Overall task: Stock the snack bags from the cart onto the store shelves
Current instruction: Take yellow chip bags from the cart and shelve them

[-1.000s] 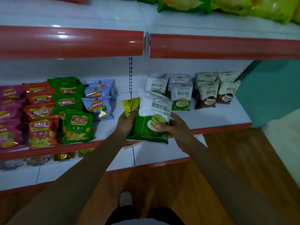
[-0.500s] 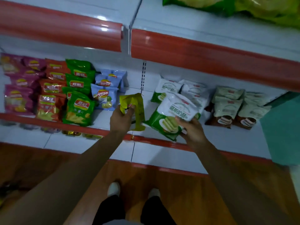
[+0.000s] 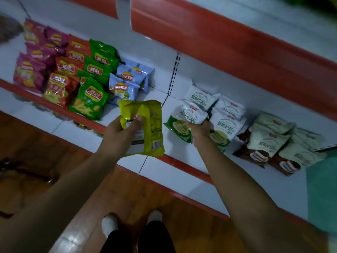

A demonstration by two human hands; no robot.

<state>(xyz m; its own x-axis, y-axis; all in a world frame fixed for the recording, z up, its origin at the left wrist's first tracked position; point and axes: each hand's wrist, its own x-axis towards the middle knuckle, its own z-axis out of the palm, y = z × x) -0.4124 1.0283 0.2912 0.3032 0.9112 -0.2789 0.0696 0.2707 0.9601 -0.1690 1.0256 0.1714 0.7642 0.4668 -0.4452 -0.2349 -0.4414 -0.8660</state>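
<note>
Left grip (image 3: 120,132) clasps yellow bag (image 3: 152,114) in front of shelf (image 3: 175,150). Right grip (image 3: 199,129) grasps white-green bag (image 3: 182,119) at shelf, just beside matching bags (image 3: 226,123).

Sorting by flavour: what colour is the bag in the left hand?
The bag is yellow-green; head view shows it.

The right hand (image 3: 199,129) has carried the green-and-white bag (image 3: 184,119) away from the left hand (image 3: 118,132) and now holds it low on the shelf (image 3: 173,149). The yellow bag (image 3: 145,125) hangs alone in the left hand, barcode side showing.
</note>
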